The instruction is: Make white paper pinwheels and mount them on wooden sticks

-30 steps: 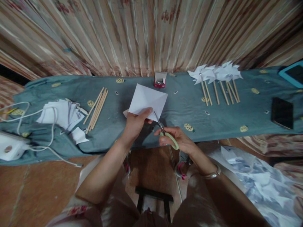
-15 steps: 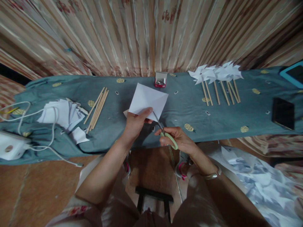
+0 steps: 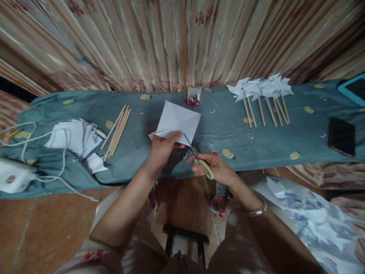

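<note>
My left hand (image 3: pixel 163 149) pinches the near corner of a creased white paper square (image 3: pixel 178 121) held above the blue-grey cloth-covered table (image 3: pixel 234 140). My right hand (image 3: pixel 212 167) is closed around green-handled scissors (image 3: pixel 199 160), whose blades point up-left into the paper's near edge beside my left thumb. A small white paper scrap shows just left of my left hand.
Several wooden sticks (image 3: pixel 116 129) and a heap of white paper pieces (image 3: pixel 72 140) lie at left, with a white cable and box (image 3: pixel 13 178). A small red box of pins (image 3: pixel 193 96) sits behind. Finished paper pinwheels (image 3: pixel 261 91) lie right, beyond them a dark phone (image 3: pixel 341 136). Paper scraps (image 3: pixel 310 220) litter the floor.
The paper has tilted slightly and the scissors' blades sit a little further into its near edge. Both hands stay almost where they were.
</note>
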A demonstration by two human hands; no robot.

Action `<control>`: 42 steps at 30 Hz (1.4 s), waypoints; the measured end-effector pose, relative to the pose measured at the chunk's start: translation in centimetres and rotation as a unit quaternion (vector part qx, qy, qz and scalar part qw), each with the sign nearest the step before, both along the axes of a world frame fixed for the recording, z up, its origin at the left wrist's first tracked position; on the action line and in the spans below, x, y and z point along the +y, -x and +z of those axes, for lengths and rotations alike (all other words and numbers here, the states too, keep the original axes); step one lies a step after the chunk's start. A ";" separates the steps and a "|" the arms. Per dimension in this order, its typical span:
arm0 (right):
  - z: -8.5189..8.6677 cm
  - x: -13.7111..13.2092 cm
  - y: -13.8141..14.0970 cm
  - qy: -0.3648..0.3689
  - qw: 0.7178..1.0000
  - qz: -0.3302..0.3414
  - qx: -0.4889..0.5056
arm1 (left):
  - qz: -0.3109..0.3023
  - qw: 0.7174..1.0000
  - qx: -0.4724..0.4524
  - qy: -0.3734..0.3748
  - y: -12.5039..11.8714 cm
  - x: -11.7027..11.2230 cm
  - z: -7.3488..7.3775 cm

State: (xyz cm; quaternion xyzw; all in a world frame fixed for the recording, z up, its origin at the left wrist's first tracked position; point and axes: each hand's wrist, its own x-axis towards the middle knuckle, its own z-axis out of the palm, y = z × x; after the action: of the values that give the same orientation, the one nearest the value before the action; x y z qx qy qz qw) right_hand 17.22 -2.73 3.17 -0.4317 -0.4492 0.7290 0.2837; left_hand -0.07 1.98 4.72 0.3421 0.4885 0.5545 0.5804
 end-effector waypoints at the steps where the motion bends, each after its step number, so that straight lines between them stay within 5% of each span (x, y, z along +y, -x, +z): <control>1: 0.1 0.0 0.0 0.001 1.000 -0.002 0.003 | 0.003 1.000 0.001 0.001 0.0 0.0 0.0; 42: 0.5 0.1 0.2 0.007 1.000 -0.016 -0.005 | -0.003 0.999 0.033 0.020 -0.2 -0.2 -0.2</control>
State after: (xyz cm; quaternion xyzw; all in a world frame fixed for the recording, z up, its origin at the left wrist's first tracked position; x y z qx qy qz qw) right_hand 16.98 -2.63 3.68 -0.4443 -0.4389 0.7252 0.2899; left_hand 0.16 1.76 4.51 0.3500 0.5171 0.5316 0.5723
